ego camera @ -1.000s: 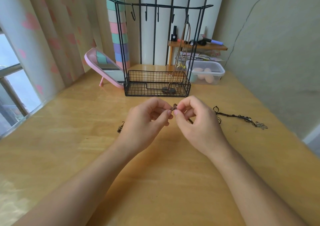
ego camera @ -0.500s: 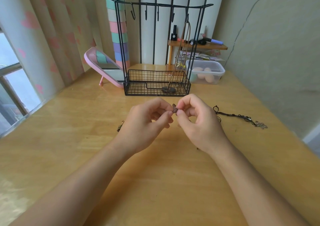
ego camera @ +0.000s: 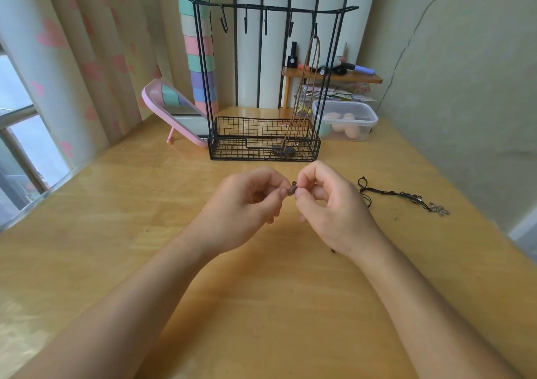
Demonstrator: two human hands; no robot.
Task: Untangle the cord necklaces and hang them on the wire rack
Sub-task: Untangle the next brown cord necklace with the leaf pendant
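The main danger, I think, is in the small brown knot (ego camera: 293, 189) that both hands hold. If the two hands pull straight apart, the knot may close tighter instead of opening. Because the piece is so small, it may also slip from the fingertips and fall on the wooden table (ego camera: 261, 306). Most of this cord is hidden behind the hands, and only a dark tip (ego camera: 333, 251) shows just beside the right wrist, so a hidden loop could catch under a palm. The left hand (ego camera: 244, 204) and the right hand (ego camera: 334, 210) meet over the middle of the table, a little in front of the wire rack (ego camera: 302, 9). The forearms come in from below, and the backs of the hands face the camera. Each hand pinches the knot between thumb and forefinger, and the other fingers are curled in toward the palm. One brown cord necklace (ego camera: 311, 82) already hangs from the rightmost hook, with its pendant (ego camera: 283, 150) lying in the basket. A black cord necklace (ego camera: 406, 197) lies on the table to the right, apart from the hands.
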